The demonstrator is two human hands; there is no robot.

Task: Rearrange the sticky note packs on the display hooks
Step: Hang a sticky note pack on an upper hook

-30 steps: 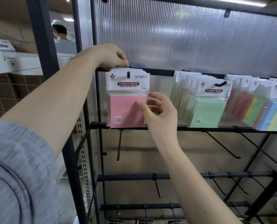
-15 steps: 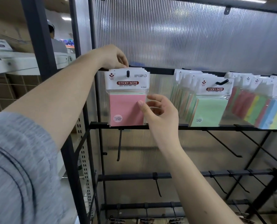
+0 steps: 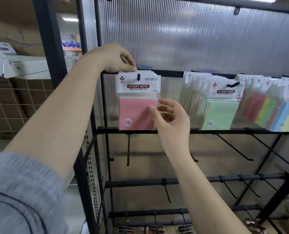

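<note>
A stack of sticky note packs with a pink pack point(image 3: 137, 105) at its front hung on the leftmost display hook point(image 3: 138, 77) of the black rack point(image 3: 105, 149), its lower edge level with the crossbar below. The left hand point(image 3: 116, 59) pinched the top left corner of the pack's white header card between thumb and fingertips. The right hand point(image 3: 171, 119) held the pack's lower right side, thumb on the pink face and fingers curled round behind the edge. On the next hook hung a stack fronted by a green pack point(image 3: 220, 107), and further right a row of multicoloured packs point(image 3: 273, 114) ran off the frame's edge. How many packs hung behind the pink one was hidden. Bare hooks point(image 3: 128, 149) jutted from lower bars; metal clips point(image 3: 253, 223) at the bottom were partly cut off.
</note>
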